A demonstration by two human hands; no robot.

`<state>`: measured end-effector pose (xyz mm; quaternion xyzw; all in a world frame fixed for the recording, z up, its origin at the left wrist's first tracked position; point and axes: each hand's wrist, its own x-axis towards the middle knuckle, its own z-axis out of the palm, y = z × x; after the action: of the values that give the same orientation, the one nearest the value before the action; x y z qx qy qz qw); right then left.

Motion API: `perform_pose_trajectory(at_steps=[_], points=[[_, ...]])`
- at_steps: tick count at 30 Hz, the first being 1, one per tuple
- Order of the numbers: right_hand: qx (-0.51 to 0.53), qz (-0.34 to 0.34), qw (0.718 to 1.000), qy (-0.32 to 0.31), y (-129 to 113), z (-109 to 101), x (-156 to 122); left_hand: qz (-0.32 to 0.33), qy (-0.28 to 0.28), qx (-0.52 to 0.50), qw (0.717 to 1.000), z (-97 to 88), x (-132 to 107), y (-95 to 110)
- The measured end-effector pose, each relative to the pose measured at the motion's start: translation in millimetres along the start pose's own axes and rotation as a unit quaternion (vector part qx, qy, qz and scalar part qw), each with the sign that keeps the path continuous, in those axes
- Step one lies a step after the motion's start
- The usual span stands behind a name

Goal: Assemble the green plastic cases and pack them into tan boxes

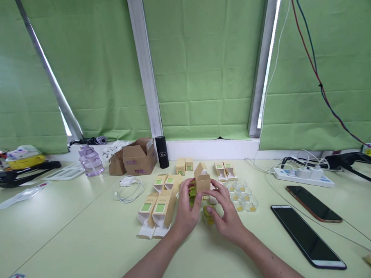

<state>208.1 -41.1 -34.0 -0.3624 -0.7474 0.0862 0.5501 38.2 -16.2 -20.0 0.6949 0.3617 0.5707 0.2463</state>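
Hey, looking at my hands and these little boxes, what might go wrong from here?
The flaps of the small box at your left hand stand open, so a finger might crease one.
Your right hand is close to the clear tubs, so a sideways move might knock them.
The open boxes stand beside your left wrist and could get bumped.

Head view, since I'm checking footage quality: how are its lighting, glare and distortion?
In the head view, light is bright and fairly even, with white glare in gaps beside the green blinds; also there, window frames fan outward toward the top, probably wide-lens or tilt distortion; left hand and right hand look reasonably sharp.
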Motion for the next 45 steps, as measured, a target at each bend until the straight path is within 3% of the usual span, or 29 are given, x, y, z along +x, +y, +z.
perform_pose_trajectory(at_steps=[10, 15, 19, 25, 34, 39, 45], points=[[-0.011, -0.042, 0.999, -0.03, -4.9, -3.6, 0.8, -0.024, 0.029, 0.071, 0.997, -4.0, 4.6, -0.2], [0.018, -0.018, 0.999, -0.039, -5.3, -6.2, 1.8, -0.093, 0.043, 0.046, 0.994, -5.9, 9.9, 0.3], [-0.055, -0.025, 0.994, -0.089, -4.8, -16.7, 6.3, -0.126, 0.048, -0.017, 0.991, -8.9, 11.4, -1.9], [-0.189, -0.018, 0.962, -0.195, -4.3, -28.4, 12.4, -0.11, 0.06, -0.042, 0.991, -10.8, 10.3, -5.7], [-0.203, 0.0, 0.955, -0.218, -3.7, -26.6, 12.2, -0.115, 0.072, -0.03, 0.99, -9.3, 9.4, -12.6], [-0.167, -0.025, 0.973, -0.16, 0.9, -34.5, 16.0, -0.118, 0.066, -0.017, 0.991, -10.3, 9.7, -10.9], [-0.096, -0.06, 0.992, 0.048, 14.5, -43.7, 18.8, -0.097, 0.029, -0.014, 0.995, -9.7, 6.5, -7.3]])
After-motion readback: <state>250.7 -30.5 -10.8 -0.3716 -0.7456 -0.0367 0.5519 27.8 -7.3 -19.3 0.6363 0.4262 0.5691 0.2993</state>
